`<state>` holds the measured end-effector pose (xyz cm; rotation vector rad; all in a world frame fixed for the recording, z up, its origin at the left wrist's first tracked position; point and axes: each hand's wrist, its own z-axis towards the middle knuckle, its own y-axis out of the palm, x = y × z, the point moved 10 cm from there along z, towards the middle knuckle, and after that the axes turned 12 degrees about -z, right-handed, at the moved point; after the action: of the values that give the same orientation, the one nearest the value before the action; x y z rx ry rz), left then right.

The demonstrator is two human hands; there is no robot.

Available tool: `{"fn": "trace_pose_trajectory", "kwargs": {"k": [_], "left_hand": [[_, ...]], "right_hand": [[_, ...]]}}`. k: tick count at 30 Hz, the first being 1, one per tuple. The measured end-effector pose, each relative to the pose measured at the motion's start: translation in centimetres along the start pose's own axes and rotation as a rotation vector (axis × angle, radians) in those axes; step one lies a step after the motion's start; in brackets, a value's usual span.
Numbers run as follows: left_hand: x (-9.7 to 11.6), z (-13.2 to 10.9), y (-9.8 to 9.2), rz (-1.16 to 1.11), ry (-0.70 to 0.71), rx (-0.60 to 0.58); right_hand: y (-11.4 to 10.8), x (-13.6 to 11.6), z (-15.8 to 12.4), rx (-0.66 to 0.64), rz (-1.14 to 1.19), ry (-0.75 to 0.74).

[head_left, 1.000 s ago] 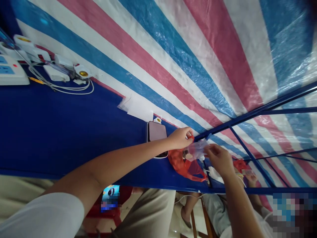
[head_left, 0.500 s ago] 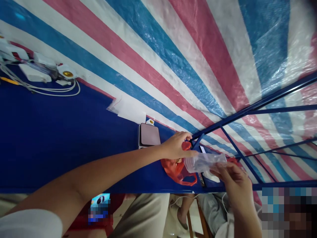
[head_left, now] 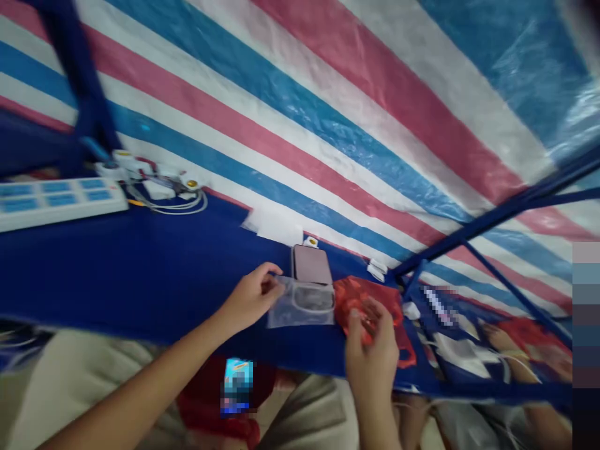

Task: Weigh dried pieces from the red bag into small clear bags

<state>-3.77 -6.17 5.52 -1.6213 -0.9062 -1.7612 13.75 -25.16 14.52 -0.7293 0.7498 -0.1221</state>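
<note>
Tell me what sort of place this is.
Probably a makeshift work area or stall: striped plastic sheeting backs a blue table, a white power strip sits on it, and a blue frame stands at the right.

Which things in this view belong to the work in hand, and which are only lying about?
Seemingly in the work:
clear plastic bag, at the left hand
red bag, at the right hand
flat-topped device, partly beneath the clear plastic bag

Seemingly lying about:
power strip
white sheet
white cables

Left hand (head_left: 253, 299) at clear plastic bag (head_left: 300, 311)
</note>
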Motion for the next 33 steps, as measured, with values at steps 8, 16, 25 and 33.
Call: {"fn": "trace_pose_trajectory", "kwargs": {"k": [8, 16, 25, 33], "left_hand": [[-2.3, -4.9, -14.2, 0.572, 0.035, 0.330], [-3.2, -4.8, -14.2, 0.685, 0.114, 0.370], [-3.6, -5.4, -14.2, 0.725, 0.244, 0.410], [-3.8, -5.4, -14.6, 0.777, 0.217, 0.414]], "right_hand": [[20.0, -16.4, -13.0, -0.532, -0.099, -0.778], [20.0, -11.4, -11.0, -0.541, -0.323, -0.658], [18.8, -12.7, -10.0, -0.442, -0.193, -0.652], [22.4, -13.2, -9.2, -0.559, -0.251, -0.603]]}}
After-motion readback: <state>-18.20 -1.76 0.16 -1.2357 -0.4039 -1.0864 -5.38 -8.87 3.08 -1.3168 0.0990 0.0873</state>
